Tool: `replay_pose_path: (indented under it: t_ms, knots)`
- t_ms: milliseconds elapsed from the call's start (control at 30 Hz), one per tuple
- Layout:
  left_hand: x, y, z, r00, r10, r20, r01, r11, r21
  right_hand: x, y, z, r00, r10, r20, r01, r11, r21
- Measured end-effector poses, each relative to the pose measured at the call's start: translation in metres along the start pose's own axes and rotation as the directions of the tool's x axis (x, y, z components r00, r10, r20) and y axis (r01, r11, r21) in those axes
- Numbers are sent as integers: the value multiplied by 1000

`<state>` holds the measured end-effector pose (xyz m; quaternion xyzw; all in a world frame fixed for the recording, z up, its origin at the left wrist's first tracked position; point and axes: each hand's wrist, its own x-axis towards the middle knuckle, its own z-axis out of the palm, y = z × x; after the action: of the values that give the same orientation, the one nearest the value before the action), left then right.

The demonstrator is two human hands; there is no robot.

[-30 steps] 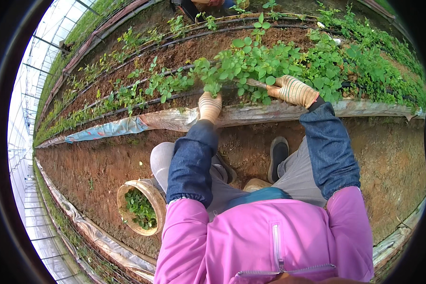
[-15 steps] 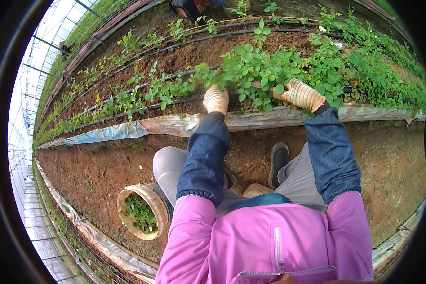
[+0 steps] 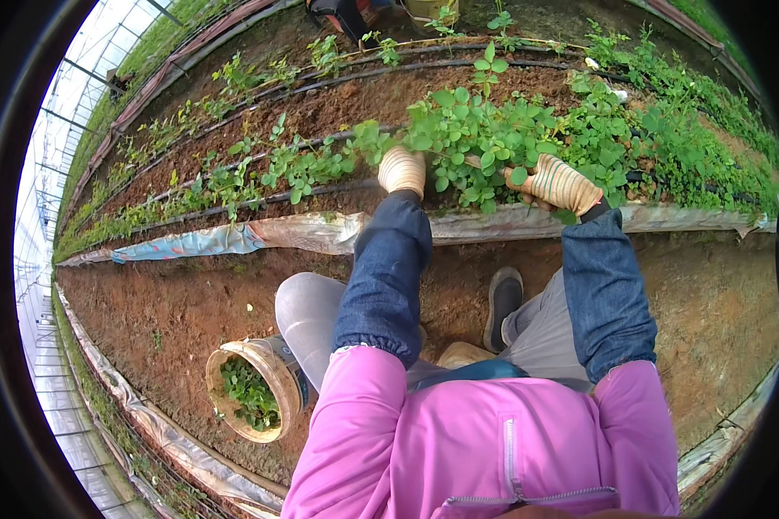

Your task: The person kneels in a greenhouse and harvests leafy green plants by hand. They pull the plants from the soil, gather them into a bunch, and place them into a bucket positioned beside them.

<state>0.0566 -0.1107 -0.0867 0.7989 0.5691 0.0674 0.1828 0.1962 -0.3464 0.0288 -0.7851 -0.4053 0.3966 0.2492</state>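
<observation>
My left hand [image 3: 402, 171], in a striped knit glove, reaches into the front edge of the leafy green plants [image 3: 485, 125]. Its fingers look curled, but leaves hide their tips and whatever they hold. To the right, my right hand [image 3: 563, 183], gloved the same way, is closed at the lower stems. A thin, pale, blade-like piece [image 3: 473, 161] shows among the leaves left of it; whether it belongs to something in that hand, I cannot make out. Rounded leaves overlap the right fingertips.
Beside my left knee a tilted, pale bucket [image 3: 299, 389] holds picked green leaves [image 3: 249, 394]. Black hoses [image 3: 320, 186] run along the planted bed. Plastic sheeting [image 3: 312, 232] lines its near edge. Across the bed stands a yellowish bucket [image 3: 431, 10], near a partly visible dark object [image 3: 342, 17].
Both hands sit slightly farther right in the picture, still among the same plants. My right hand has turned a little, its fingers lower. More of the far yellowish bucket shows.
</observation>
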Motion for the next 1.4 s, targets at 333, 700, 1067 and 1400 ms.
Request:
replay_pose_path:
  t_ms: [333, 700, 1067, 1400]
  knots:
    - [-4, -8, 0, 987, 154, -46, -155, 987, -28, 10, 11, -2, 997, 42, 58, -40, 998, -39]
    - [69, 0, 39, 992, 82, -91, -90, 993, -81, 0, -11, 3, 1000, -5, 4, 5, 1000, -28]
    - [97, 1, 47, 984, 160, -76, -143, 972, 184, 7, -5, -2, 998, 18, 55, -16, 999, -35]
    - [89, 8, 18, 998, 18, 53, -21, 998, 63, 3, -5, -3, 1000, -8, -2, 8, 1000, 29]
